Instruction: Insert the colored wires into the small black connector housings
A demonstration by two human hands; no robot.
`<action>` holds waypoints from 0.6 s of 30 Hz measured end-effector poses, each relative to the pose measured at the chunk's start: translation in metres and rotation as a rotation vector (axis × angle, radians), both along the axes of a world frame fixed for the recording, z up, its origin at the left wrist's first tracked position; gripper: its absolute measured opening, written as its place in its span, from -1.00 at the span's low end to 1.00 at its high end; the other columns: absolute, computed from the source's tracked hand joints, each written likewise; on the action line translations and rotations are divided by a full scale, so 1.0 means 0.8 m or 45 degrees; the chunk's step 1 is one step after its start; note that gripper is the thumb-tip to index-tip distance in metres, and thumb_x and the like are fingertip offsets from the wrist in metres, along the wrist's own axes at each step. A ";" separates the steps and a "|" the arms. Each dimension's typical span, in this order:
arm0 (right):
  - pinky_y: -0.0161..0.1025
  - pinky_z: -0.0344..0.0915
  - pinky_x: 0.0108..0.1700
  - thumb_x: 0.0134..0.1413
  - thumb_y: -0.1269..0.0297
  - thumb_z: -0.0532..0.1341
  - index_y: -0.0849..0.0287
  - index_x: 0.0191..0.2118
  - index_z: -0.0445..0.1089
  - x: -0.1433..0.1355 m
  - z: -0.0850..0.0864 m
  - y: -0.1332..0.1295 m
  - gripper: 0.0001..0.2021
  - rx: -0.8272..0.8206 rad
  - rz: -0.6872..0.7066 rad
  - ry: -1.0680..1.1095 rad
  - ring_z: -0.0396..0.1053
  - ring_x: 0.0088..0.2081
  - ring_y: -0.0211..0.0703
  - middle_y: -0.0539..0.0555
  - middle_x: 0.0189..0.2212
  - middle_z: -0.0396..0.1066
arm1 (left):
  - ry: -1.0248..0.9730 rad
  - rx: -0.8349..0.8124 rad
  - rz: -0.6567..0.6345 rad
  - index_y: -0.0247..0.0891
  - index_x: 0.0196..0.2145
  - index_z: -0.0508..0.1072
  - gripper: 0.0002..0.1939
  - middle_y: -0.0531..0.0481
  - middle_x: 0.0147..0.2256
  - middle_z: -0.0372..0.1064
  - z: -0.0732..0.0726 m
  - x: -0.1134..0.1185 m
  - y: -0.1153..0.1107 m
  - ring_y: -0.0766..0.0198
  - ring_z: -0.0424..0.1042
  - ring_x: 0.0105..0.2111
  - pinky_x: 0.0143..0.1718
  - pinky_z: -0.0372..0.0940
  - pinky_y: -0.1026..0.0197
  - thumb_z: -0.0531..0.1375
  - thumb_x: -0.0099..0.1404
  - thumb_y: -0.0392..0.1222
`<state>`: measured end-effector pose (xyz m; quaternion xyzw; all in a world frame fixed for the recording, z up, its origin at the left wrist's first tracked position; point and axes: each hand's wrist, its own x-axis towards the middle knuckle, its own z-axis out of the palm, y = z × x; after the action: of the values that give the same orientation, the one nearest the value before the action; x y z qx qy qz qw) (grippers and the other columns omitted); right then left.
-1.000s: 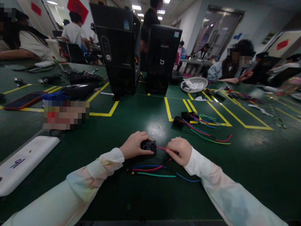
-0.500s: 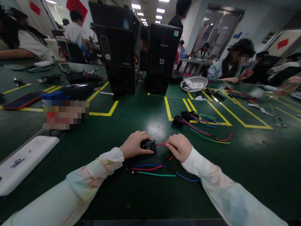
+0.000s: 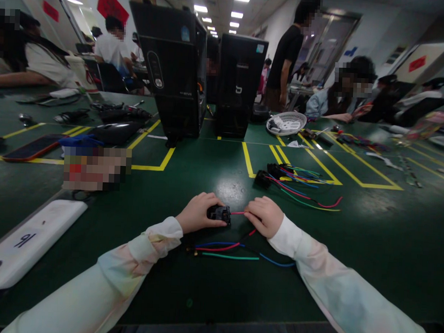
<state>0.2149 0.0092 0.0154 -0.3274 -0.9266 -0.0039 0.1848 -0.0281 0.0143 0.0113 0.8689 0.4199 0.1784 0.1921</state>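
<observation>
Around a small black connector housing point(image 3: 219, 214) the fingers of my left hand point(image 3: 198, 213) are wrapped, over the green table. A red wire point(image 3: 237, 213) runs from the housing's right side to my right hand point(image 3: 266, 216), which pinches it. Its far end comes out below my right hand. Nearer to me lie loose wires: a blue one point(image 3: 277, 262), a red one point(image 3: 219, 249) and a green one point(image 3: 229, 257), with small metal ends at the left. Black connectors point(image 3: 262, 179) with several coloured wires rest beyond my right hand.
Two black computer towers point(image 3: 177, 72) point(image 3: 239, 84) stand at the back. A white numbered case point(image 3: 33, 242) and a phone point(image 3: 33, 148) lie on the left. Behind the right tower is a white basket point(image 3: 286, 123). Other people sit or stand in the background.
A standing person in black at the back has moved right, out from behind the tower. My hands, the housing and the red wire look nearly unchanged.
</observation>
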 end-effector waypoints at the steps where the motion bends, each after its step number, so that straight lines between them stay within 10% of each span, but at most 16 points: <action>1: -0.25 -0.08 -0.37 0.21 0.26 -0.07 0.21 -0.40 0.28 0.000 0.000 0.000 -0.73 0.001 0.002 -0.014 0.17 -0.43 -0.22 0.07 -0.51 0.33 | 0.000 0.000 -0.001 -0.14 -0.18 0.39 -0.54 0.00 -0.23 0.28 0.000 0.000 0.000 0.17 0.24 -0.23 -0.20 0.12 0.15 0.21 0.03 0.17; 18: -0.25 -0.03 -0.38 0.20 0.29 -0.07 0.20 -0.43 0.27 0.000 0.000 0.001 -0.74 -0.056 0.087 0.063 0.17 -0.45 -0.23 0.04 -0.54 0.30 | 0.017 0.001 -0.008 -0.14 -0.18 0.39 -0.53 0.00 -0.23 0.28 0.000 0.000 0.001 0.16 0.23 -0.23 -0.19 0.12 0.14 0.20 0.02 0.19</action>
<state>0.2152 0.0098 0.0158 -0.2994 -0.9323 0.0310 0.2006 -0.0282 0.0149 0.0113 0.8714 0.4185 0.1721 0.1895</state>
